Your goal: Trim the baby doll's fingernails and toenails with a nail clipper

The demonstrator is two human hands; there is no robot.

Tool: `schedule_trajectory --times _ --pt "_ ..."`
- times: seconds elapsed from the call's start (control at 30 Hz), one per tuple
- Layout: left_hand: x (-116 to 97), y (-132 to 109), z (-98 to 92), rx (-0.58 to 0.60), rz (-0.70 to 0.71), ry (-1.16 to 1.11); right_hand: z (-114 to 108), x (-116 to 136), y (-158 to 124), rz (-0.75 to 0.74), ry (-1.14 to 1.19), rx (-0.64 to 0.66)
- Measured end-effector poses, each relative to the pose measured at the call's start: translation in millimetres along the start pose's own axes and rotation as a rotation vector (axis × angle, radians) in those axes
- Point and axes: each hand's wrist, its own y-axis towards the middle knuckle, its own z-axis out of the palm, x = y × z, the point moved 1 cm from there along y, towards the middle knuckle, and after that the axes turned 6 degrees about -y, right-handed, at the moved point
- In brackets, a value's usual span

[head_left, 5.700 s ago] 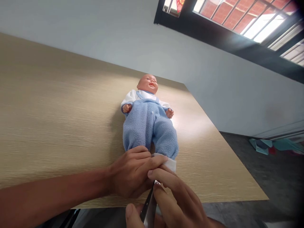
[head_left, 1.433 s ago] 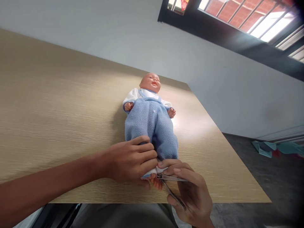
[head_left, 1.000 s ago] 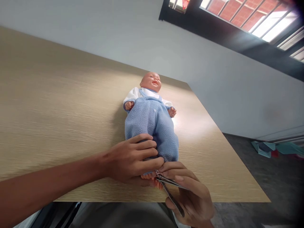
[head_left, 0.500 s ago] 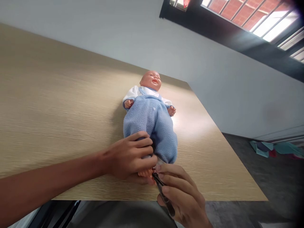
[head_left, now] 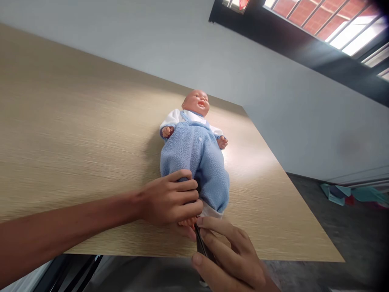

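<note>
A baby doll (head_left: 187,144) in blue fleece overalls and a white top lies on its back, its head away from me. My left hand (head_left: 172,198) is wrapped round its lower leg on the left of the picture, fingers over the trouser leg. Below those fingers the doll's toes (head_left: 187,222) show. Between thumb and fingers, my right hand (head_left: 232,251) holds a dark metal nail clipper (head_left: 201,245), its tip at the toes. Whether the jaws touch a toe, I cannot tell. Much of the foot is hidden.
The doll rests on a light wooden table (head_left: 91,134), close to its near edge. A grey wall (head_left: 136,36) stands behind. A barred window (head_left: 328,20) is at the upper right. Teal cloth-like items (head_left: 367,194) lie low on the right, above a dark floor (head_left: 328,227).
My right fingers have shifted on the nail clipper, which now stands more upright in the picture, its tip still at the toes. My left hand keeps its hold. The view has shifted slightly.
</note>
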Motion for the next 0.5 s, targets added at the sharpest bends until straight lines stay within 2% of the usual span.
schedule_trajectory --times 0.1,0.3,0.37,0.5 --pt "0 0 0.6 -0.003 -0.006 -0.001 4 2 -1 -0.014 -0.002 -0.036" --pt "0 1 0.7 -0.014 -0.001 -0.013 7 2 -3 -0.007 -0.003 0.015" --pt "0 1 -0.7 -0.044 -0.01 -0.037 9 -1 -4 0.08 0.12 -0.033" --pt "0 3 -5.5 -0.146 -0.101 -0.117 20 -6 -5 0.394 0.444 -0.25"
